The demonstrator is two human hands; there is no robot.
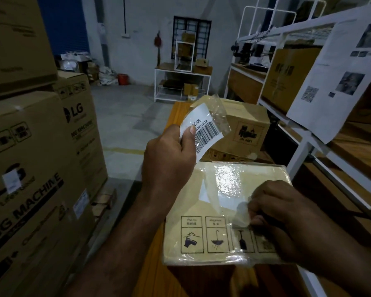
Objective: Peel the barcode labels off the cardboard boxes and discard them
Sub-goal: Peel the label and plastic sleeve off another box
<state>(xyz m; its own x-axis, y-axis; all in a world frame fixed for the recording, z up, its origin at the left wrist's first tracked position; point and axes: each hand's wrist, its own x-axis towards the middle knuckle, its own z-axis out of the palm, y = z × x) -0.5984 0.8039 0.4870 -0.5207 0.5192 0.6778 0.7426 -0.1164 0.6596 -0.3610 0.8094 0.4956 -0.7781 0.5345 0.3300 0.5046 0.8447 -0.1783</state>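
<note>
My left hand (169, 153) holds up a white barcode label (204, 129) with clear tape stuck to it, pinched between thumb and fingers above the box. A flat cardboard box (221, 211) wrapped in shiny clear film lies on the orange table in front of me. A pale rectangle on its top marks a bare patch. My right hand (272, 211) rests on the box's right side, its fingertips pinching a lifted flap of clear tape (242, 215). A second cardboard box (242, 127) stands behind it on the table.
Large LG washing-machine cartons (34, 168) are stacked at my left. A white metal shelf rack (298, 116) with boxes and a hanging printed sheet (338, 78) stands on the right. A white table with small boxes (182, 82) stands far back across the concrete floor.
</note>
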